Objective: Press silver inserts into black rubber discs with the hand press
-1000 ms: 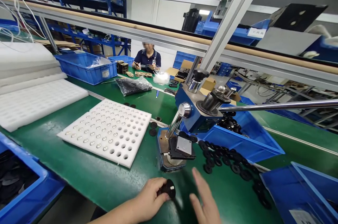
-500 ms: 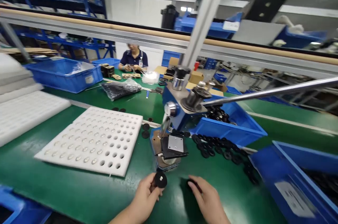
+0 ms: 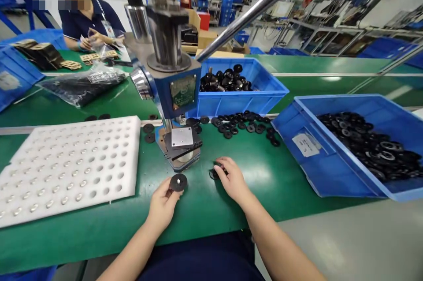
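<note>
My left hand (image 3: pixel 161 208) is closed around a black round part (image 3: pixel 182 185), whose flat disc face shows a small pale tip at its centre. It is held just in front of the base of a blue hand press (image 3: pixel 183 93). A square silver plate (image 3: pixel 182 137) sits on a dark block on the press base. To the right, my right hand (image 3: pixel 234 180) pinches a black ring (image 3: pixel 213 175) low over the green table; the fingers partly hide it. Beside the press stand two black discs (image 3: pixel 149 128).
A white foam tray (image 3: pixel 130 184) with several rows of holes, many holding pale metal pieces, lies left. Loose black rings (image 3: pixel 251 128) lie behind my right hand. Blue bins (image 3: pixel 330 170) of black parts stand right and behind. A co-worker (image 3: pixel 89 20) sits across the table.
My view has swung down and to the right, so the right-hand bin shows more fully. Both hands keep their black parts; the ring in my right hand is now more visible.
</note>
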Demonstrator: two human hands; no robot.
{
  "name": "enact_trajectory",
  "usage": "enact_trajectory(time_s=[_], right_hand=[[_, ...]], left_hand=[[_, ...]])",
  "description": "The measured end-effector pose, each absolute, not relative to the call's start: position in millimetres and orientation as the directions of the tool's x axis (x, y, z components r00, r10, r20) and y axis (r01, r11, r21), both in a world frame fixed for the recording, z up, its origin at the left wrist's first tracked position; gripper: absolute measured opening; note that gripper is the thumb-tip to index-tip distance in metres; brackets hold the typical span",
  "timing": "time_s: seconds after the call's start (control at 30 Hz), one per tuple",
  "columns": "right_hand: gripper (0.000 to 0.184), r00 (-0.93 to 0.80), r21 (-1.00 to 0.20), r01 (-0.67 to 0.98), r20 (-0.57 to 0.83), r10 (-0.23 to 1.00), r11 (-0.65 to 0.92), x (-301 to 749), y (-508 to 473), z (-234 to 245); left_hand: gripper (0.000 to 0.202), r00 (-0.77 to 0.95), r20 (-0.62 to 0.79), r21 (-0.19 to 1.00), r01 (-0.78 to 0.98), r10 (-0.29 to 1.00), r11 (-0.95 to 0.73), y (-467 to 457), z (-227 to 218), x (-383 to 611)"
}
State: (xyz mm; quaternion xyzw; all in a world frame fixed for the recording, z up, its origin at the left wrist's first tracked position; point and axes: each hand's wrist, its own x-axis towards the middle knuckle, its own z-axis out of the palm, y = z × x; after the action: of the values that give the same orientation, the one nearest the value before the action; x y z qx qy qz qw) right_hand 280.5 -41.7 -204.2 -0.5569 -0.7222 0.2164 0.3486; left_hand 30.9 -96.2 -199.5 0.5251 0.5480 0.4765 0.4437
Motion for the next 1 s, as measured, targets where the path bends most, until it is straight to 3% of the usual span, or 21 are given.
enact_trajectory(time_s=[0.1, 0.23, 0.37, 0.53, 0.7, 0.87, 1.0], right_hand=[[0.044, -0.136, -0.694, 0.677, 0.211, 0.968, 0.246, 286, -52, -200], [0.045, -0.137, -0.547, 0.806, 0.202, 0.970, 0.227, 279, -61, -200], [0.027, -0.170, -0.495, 0.834, 0.191, 0.967, 0.244, 262, -62, -203], [0.045, -0.204, -0.471, 0.839, 0.193, 0.960, 0.273, 256, -62, -202], [0.026, -0.252, -0.524, 0.790, 0.197, 0.947, 0.319, 253, -63, -190], [0.033, -0.301, -0.676, 0.581, 0.337, 0.892, 0.452, 218, -79, -151], [0.026, -0.409, -0.656, 0.548, 0.331, 0.850, 0.519, 195, -84, -131]], left_hand=[[0.022, -0.063, -0.071, 0.993, 0.091, 0.996, 0.076, -98, -206, 30], [0.022, -0.083, -0.086, 0.994, 0.065, 0.993, 0.092, -97, -205, 31], [0.018, -0.085, -0.042, 0.992, 0.116, 0.995, 0.052, -95, -199, 32], [0.015, -0.045, 0.067, 0.986, 0.154, 0.997, -0.059, -94, -194, 33], [0.012, -0.029, 0.118, 0.969, 0.220, 0.993, -0.109, -93, -191, 34], [0.014, 0.017, 0.229, 0.919, 0.326, 0.973, -0.222, -93, -192, 33], [0.023, 0.089, 0.333, 0.870, 0.354, 0.939, -0.342, -95, -194, 31]])
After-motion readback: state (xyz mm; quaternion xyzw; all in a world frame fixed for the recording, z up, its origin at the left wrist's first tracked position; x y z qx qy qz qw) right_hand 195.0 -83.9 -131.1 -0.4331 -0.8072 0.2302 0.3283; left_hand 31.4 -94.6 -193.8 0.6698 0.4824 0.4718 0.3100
